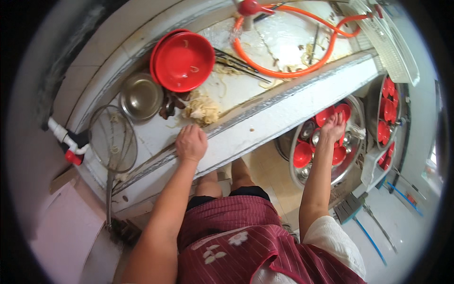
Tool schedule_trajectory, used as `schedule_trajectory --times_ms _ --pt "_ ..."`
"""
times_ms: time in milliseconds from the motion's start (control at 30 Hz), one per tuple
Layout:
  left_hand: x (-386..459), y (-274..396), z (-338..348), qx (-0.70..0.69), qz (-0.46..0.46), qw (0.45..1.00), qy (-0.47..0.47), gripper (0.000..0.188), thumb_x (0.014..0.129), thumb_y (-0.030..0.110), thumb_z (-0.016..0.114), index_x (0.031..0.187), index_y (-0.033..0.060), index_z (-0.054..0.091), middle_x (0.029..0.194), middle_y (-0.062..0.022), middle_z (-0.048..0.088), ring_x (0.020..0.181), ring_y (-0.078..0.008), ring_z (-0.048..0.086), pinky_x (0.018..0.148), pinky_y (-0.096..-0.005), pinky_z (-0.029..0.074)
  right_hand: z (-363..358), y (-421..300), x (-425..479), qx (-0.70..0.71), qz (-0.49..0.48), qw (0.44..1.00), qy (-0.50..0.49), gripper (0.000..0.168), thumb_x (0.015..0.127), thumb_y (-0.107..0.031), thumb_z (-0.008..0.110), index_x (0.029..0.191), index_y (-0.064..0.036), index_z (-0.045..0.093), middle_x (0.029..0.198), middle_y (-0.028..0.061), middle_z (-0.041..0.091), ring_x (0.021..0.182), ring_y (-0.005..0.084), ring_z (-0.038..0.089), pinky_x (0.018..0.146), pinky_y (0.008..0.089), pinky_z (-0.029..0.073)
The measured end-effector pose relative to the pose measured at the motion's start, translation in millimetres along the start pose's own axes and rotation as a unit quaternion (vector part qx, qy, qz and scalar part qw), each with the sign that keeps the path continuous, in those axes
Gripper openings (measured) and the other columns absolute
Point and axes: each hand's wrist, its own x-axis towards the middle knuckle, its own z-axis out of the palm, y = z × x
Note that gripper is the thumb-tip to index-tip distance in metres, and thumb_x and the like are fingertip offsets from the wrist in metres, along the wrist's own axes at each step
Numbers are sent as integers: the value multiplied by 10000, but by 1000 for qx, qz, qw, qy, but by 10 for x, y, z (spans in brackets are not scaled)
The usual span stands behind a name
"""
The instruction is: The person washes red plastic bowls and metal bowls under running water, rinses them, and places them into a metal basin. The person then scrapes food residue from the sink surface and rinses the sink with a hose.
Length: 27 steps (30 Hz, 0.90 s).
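My left hand (192,142) rests with curled fingers on the front edge of the white tiled sink (255,127), beside a heap of pale food scraps (202,107); whether it grips anything does not show. Further in stand stacked red bowls (184,62), a steel bowl (141,96) and a wire-mesh strainer (113,142). My right hand (332,127) reaches out over a large metal basin (293,156) of red bowls (302,155) and small steel bowls. Its fingers are at a red bowl (342,112) near the basin's far side; whether they hold it is unclear.
An orange hose (283,75), black chopsticks (244,67) and noodle scraps lie in the sink. A white perforated basket (393,46) leans at its right end. Another basin of red bowls (387,110) stands right of the first. A dustpan (349,208) and blue-handled tools lie on the floor.
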Motion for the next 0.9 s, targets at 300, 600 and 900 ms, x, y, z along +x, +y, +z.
schedule_trajectory --times_ms 300,600,900 --pt "33 71 38 8 9 1000 6 115 783 146 511 706 61 513 731 -126 553 741 -325 547 667 -432 456 2344 2666 -1125 -573 -264 677 -377 534 745 -321 711 1116 21 538 952 190 652 803 337 645 736 418 502" --pt "-22 2 36 0 -2 1000 21 123 777 144 517 692 56 503 725 -124 553 730 -325 550 653 -434 458 2237 2369 -851 -736 -162 512 -412 297 792 -292 601 869 -12 663 788 234 636 769 387 625 707 464 491" --pt "3 25 -11 -8 4 1000 29 126 778 148 513 695 53 503 720 -127 546 730 -328 549 656 -436 459 2193 1516 -697 -776 -275 496 -276 253 781 -251 602 825 -3 621 780 221 642 728 391 624 692 474 497"
